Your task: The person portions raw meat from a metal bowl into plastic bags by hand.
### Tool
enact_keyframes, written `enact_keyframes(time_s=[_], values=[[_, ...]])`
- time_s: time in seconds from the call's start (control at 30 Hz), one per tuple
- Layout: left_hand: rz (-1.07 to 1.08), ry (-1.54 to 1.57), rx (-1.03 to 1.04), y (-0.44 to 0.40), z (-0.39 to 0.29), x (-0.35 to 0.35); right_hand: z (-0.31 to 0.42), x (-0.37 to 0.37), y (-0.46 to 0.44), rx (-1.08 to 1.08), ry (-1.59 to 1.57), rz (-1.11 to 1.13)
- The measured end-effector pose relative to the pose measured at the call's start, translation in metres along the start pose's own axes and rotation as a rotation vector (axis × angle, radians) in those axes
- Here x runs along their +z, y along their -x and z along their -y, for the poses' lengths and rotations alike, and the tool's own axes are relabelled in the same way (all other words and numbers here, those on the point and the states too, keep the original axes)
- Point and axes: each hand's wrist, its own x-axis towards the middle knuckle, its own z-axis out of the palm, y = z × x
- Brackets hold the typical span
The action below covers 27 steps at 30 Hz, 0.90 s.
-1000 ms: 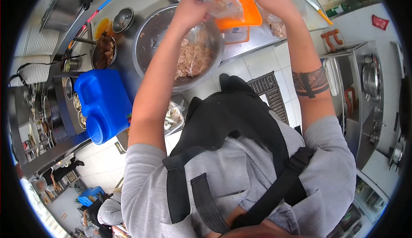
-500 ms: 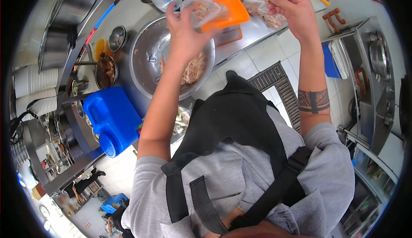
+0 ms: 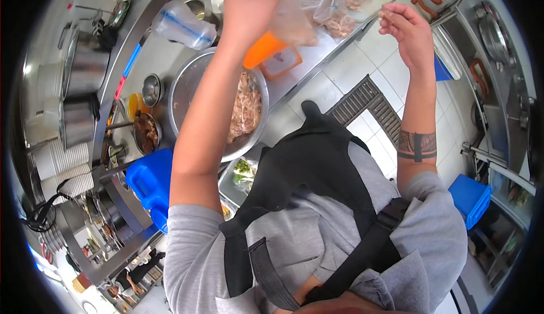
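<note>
Closed round the top of a clear plastic bag (image 3: 297,16), my left hand (image 3: 252,8) holds it up over the counter. Pale food seems to be inside the bag. Below it an orange container (image 3: 263,50) is partly hidden. My right hand (image 3: 407,33) is pinched, out over the floor, with a small pale piece at the fingertips. A large steel bowl (image 3: 177,96) of shredded pale meat (image 3: 245,107) stands beneath my left forearm. Filled clear bags (image 3: 339,24) of meat lie at the back of the counter.
An empty-looking clear bag roll (image 3: 184,25) lies left of the bag. A blue jug (image 3: 150,184), a small steel bowl (image 3: 151,89) and a pan of dark food (image 3: 147,134) stand left. A floor grate (image 3: 362,101) is right. Another person (image 3: 133,280) is far off, lower left.
My left hand has lifted the bag up and away from the orange container. My right hand has moved right, away from the filled bags. The view has turned, so the counter appears shifted.
</note>
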Motion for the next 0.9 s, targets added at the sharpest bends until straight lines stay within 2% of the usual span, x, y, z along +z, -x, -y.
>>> enact_keyframes(time_s=[0.03,0.13,0.27,0.3,0.37,0.5,0.57,0.6,0.67,0.7,0.77,0.8,0.87,0.9], values=[[0.054,0.111,-0.064,-0.007,-0.001,0.007,-0.001,-0.007,0.003,0.016,-0.006,-0.017],[0.155,0.098,-0.153,-0.020,0.015,0.038,-0.006,-0.022,0.011,0.044,-0.011,-0.035],[0.277,-0.117,-0.198,-0.033,0.034,0.074,-0.014,-0.029,0.017,0.078,-0.011,-0.075],[0.275,-0.111,-0.199,-0.043,0.049,0.089,-0.017,-0.029,0.017,0.098,-0.006,-0.079],[0.413,-0.058,-0.283,-0.064,0.085,0.117,-0.027,-0.026,0.019,0.123,0.006,-0.073],[0.415,-0.164,-0.332,-0.061,0.070,0.101,-0.062,-0.004,0.013,0.194,0.073,-0.003],[0.282,-0.235,-0.106,-0.044,0.067,0.077,-0.101,0.006,0.011,0.272,0.202,0.058],[0.269,-0.240,-0.112,-0.036,0.065,0.063,-0.123,0.012,0.010,0.310,0.267,0.097],[0.104,-0.218,-0.013,-0.019,0.069,0.024,-0.139,0.029,0.011,0.293,0.322,0.152],[0.076,-0.234,-0.033,-0.014,0.078,0.002,-0.137,0.043,0.016,0.339,0.196,0.206],[-0.115,-0.203,-0.023,0.007,0.102,-0.044,-0.135,0.068,0.027,0.418,-0.021,0.351],[-0.150,-0.226,-0.038,0.020,0.113,-0.070,-0.131,0.086,0.032,0.419,-0.028,0.395],[-0.375,0.061,-0.343,0.045,0.134,-0.112,-0.122,0.124,0.046,0.450,0.045,0.653],[-0.398,0.054,-0.341,0.054,0.146,-0.126,-0.121,0.146,0.054,0.454,0.049,0.747]])
